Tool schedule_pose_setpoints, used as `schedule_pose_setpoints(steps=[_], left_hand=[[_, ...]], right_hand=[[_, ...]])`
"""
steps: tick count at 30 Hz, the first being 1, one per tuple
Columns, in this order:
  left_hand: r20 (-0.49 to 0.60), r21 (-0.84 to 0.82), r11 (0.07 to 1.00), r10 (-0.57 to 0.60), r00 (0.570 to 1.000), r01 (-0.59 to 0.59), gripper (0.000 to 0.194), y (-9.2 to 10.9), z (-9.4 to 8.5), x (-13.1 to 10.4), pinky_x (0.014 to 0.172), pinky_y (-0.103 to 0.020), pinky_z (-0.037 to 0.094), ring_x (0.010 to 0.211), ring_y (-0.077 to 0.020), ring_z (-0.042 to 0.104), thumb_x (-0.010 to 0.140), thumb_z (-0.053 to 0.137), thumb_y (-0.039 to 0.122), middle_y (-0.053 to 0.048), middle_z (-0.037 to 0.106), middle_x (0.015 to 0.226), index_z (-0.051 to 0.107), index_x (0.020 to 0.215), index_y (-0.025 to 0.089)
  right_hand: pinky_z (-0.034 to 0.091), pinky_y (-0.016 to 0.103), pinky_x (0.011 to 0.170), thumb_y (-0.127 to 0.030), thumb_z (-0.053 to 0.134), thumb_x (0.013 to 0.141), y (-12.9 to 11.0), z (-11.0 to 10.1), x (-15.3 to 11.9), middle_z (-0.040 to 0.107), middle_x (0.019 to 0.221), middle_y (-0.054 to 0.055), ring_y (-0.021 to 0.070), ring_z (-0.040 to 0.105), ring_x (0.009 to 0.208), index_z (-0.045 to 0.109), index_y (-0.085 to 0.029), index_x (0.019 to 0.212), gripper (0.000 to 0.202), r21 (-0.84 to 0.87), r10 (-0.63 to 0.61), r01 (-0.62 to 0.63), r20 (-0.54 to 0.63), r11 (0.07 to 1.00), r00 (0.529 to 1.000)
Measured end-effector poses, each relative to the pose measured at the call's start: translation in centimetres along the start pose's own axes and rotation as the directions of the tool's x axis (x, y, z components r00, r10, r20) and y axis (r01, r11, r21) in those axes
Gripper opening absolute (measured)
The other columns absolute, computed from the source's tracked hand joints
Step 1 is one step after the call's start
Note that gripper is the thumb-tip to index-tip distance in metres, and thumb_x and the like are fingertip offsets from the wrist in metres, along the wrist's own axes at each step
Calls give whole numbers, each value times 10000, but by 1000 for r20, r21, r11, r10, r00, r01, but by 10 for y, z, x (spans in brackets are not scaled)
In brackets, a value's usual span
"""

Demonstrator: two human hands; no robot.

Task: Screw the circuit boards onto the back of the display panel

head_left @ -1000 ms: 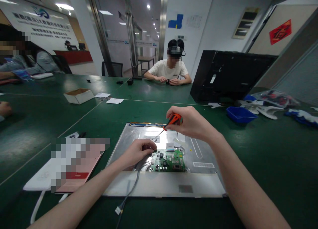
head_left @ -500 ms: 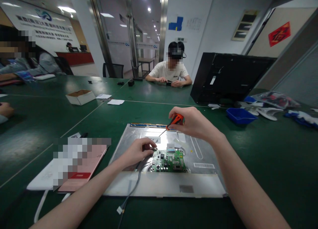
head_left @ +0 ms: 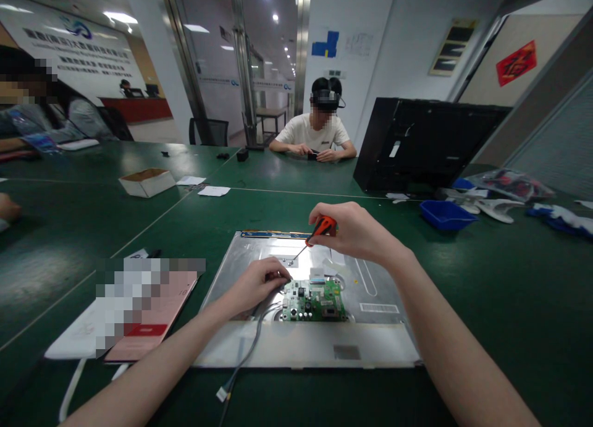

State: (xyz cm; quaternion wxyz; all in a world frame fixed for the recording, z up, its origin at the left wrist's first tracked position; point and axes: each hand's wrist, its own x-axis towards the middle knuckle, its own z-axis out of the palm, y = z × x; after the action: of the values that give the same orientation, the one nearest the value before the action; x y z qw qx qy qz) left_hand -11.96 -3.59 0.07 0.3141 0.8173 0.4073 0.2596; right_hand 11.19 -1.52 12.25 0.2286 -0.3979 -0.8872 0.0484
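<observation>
Right hand (head_left: pixel 354 230) clasps screwdriver (head_left: pixel 323 227), now dipped lower — left hand (head_left: pixel 259 283) curled at board (head_left: pixel 315 301), grip unclear

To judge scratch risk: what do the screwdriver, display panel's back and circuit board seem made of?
Screwdriver: orange-and-black handle, likely plastic or rubber; thin shaft, probably metal. Display panel's back: shiny, apparently metal, by its silvery glare. Circuit board: likely green-coated laminate, dotted with components.

I see glare whitening the metal panel (head_left: pixel 303 269) just beyond the circuit board (head_left: pixel 315 301); nearer than it, the tabletop (head_left: pixel 296 397) sits dim.
</observation>
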Motion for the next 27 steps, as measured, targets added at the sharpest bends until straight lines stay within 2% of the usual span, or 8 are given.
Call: schedule_pose_setpoints(steps=[7,20,27], left_hand=[[-35,35,997,-63,997,64,77,6,0,1,699,-274,430,797,-163,565,825,596,167,-30,630,870,665,859,169],[-25,-15,999,-38,999,37,76,-3,2,1,709,-269,424,800,-160,569,830,586,164,-22,630,850,661,830,173],[-26,-21,998,-55,998,55,71,-3,3,1,720,-274,430,813,-161,573,831,592,187,-21,638,866,662,833,177]], right_hand=[[371,248,605,-384,723,723,-5,0,-1,663,806,-1,148,592,711,574,-226,958,319,26,-5,5,27,1000,1000],[330,253,596,-331,715,731,-15,10,1,652,821,-14,135,562,709,548,-228,962,304,18,-35,34,93,999,995],[280,259,554,-388,703,730,-19,18,5,606,746,-22,125,495,620,492,-227,1007,383,-29,-2,5,82,1000,997]])
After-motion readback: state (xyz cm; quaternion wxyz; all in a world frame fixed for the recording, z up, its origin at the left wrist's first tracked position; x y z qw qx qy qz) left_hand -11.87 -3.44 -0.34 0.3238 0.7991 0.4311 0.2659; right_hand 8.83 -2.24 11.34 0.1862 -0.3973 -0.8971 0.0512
